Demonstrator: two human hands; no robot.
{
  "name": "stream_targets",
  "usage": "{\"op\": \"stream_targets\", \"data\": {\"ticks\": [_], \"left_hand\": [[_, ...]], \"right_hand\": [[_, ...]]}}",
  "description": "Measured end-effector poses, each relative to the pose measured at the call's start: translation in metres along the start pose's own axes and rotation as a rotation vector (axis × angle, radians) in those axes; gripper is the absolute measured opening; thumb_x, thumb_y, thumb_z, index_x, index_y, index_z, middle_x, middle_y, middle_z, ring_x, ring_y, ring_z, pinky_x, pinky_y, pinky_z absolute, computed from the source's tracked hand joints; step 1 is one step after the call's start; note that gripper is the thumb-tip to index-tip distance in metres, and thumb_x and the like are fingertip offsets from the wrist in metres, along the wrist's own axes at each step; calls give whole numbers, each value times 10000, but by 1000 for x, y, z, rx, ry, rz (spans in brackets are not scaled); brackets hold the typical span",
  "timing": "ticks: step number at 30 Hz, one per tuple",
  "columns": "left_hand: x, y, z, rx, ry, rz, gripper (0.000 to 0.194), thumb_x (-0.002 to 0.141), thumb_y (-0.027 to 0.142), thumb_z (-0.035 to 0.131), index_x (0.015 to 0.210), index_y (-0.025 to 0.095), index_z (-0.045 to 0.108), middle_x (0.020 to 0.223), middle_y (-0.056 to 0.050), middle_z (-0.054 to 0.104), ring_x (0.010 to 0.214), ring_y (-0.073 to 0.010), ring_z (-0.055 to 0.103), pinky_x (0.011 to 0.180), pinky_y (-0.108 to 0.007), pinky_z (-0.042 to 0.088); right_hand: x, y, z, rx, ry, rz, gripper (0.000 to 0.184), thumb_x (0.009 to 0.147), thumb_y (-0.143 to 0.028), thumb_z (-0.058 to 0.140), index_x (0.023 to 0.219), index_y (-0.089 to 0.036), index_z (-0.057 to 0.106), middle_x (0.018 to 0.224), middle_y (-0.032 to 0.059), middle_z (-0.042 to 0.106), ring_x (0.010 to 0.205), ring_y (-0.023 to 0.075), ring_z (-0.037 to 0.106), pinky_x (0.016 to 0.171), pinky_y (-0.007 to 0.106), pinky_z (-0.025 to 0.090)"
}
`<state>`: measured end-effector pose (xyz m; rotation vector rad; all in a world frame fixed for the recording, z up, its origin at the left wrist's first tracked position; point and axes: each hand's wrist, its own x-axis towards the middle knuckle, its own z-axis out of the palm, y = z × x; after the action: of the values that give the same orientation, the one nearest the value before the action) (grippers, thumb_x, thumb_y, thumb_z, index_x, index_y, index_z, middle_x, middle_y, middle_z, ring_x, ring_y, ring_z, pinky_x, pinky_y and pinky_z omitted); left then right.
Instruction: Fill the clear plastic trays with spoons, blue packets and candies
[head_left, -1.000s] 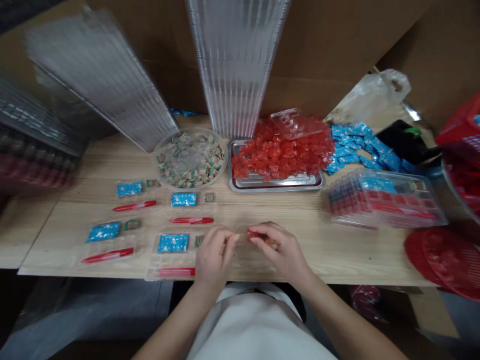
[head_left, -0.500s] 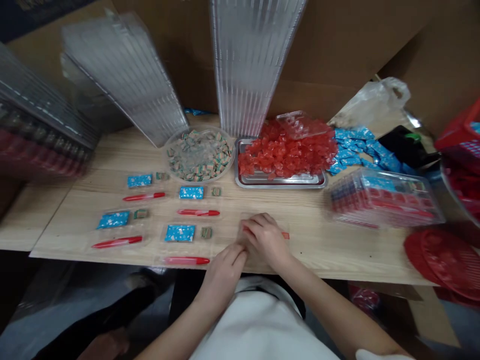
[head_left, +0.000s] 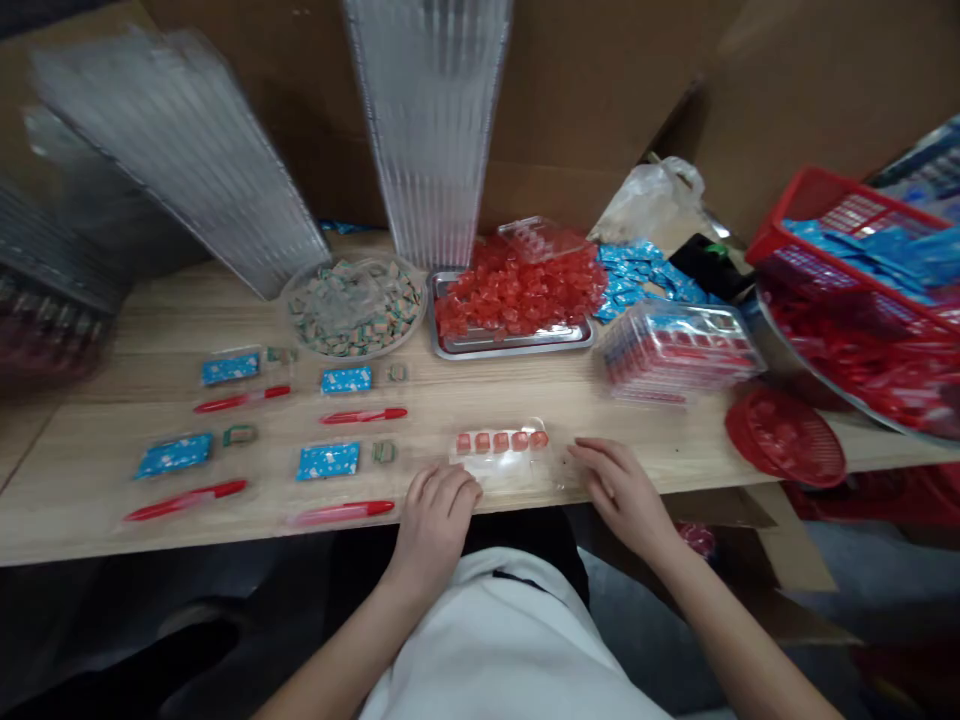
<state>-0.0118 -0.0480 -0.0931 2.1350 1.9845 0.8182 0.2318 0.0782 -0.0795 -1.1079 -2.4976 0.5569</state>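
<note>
Sitting aligned, red pieces (head_left: 501,441) are presumably spaced by the clear tray (head_left: 514,466); right grip (head_left: 624,496) is parted, left grip (head_left: 436,512) indiscernible.

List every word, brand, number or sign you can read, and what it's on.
No legible text anywhere.
Blue packets: pale marks, too small and blurred to read.
Small green-and-tan pieces: any print is too small to read.
Clear tray with five red pieces: no lettering visible.
</note>
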Motion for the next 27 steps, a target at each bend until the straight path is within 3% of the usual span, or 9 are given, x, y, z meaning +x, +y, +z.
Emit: {"op": "stream_targets", "data": {"ticks": [4, 7, 9, 11, 15, 17, 20, 24, 27], "left_hand": [[6, 15, -8, -56, 47, 7, 175, 861, 87, 462, 899, 206, 584, 927, -29, 669, 971, -173, 594, 993, -420, 348], [8, 18, -24, -201, 80, -7, 136, 849, 136, 503, 962, 199, 546, 1078, -78, 634, 1114, -208, 537, 1020, -451, 341], [4, 9, -41, -358, 60, -69, 327, 819, 208, 571, 1132, 192, 476, 1275, -134, 526, 1248, -246, 433, 1038, -466, 337], [-5, -9, -62, -528, 74, -242, 459, 827, 260, 568, 1244, 198, 387, 1303, -152, 501, 1223, -240, 467, 995, -443, 397], [-31, -59, -100, -693, 267, -693, 342, 864, 338, 495, 1168, 183, 466, 1085, -116, 636, 860, -173, 643, 692, -304, 526], [-42, -82, -109, -599, 316, -834, 414, 831, 394, 527, 1173, 163, 495, 1082, -124, 640, 814, -178, 646, 615, -282, 521], [-53, -103, -106, -298, 283, -913, 444, 820, 405, 521, 1182, 148, 525, 1101, -137, 636, 857, -211, 644, 685, -344, 533], [-63, -107, -92, 93, 211, -777, 410, 840, 359, 486, 1171, 127, 553, 1154, -171, 611, 1058, -296, 576, 912, -469, 447], [-67, -105, -85, 111, 188, -736, 397, 855, 334, 468, 1186, 127, 544, 1127, -164, 625, 1061, -302, 571, 921, -473, 438]], "right_hand": [[-15, -11, 14, 65, -5, -116, 447, 842, -118, 445, 1269, -236, 501, 1321, 112, 493, 1268, 246, 418, 978, 481, 432], [-6, -21, 13, 171, 130, -108, 316, 859, -171, 480, 1134, -263, 606, 1254, 89, 561, 1184, 239, 514, 961, 457, 459], [9, -35, 11, 276, 153, -70, 261, 854, -210, 513, 1081, -258, 632, 1192, 80, 606, 1101, 230, 574, 930, 420, 485], [29, -57, 12, 411, 101, -1, 234, 843, -263, 545, 1060, -243, 630, 1077, 67, 662, 997, 216, 626, 869, 377, 519], [76, -118, 46, 752, -192, 113, 291, 855, -323, 516, 1105, -182, 566, 818, 34, 692, 705, 162, 666, 637, 282, 558], [94, -142, 73, 803, -264, 106, 300, 861, -326, 496, 1108, -165, 554, 729, 14, 664, 607, 143, 640, 564, 260, 537], [107, -159, 107, 700, -184, 100, 294, 836, -340, 526, 1084, -185, 559, 700, -1, 624, 552, 135, 610, 507, 250, 503], [96, -159, 125, 543, -39, 126, 350, 803, -360, 566, 1124, -236, 503, 698, -15, 590, 504, 140, 582, 464, 262, 474], [84, -156, 125, 517, -58, 108, 346, 811, -359, 555, 1135, -269, 472, 692, -22, 585, 510, 153, 581, 453, 269, 463]]}}
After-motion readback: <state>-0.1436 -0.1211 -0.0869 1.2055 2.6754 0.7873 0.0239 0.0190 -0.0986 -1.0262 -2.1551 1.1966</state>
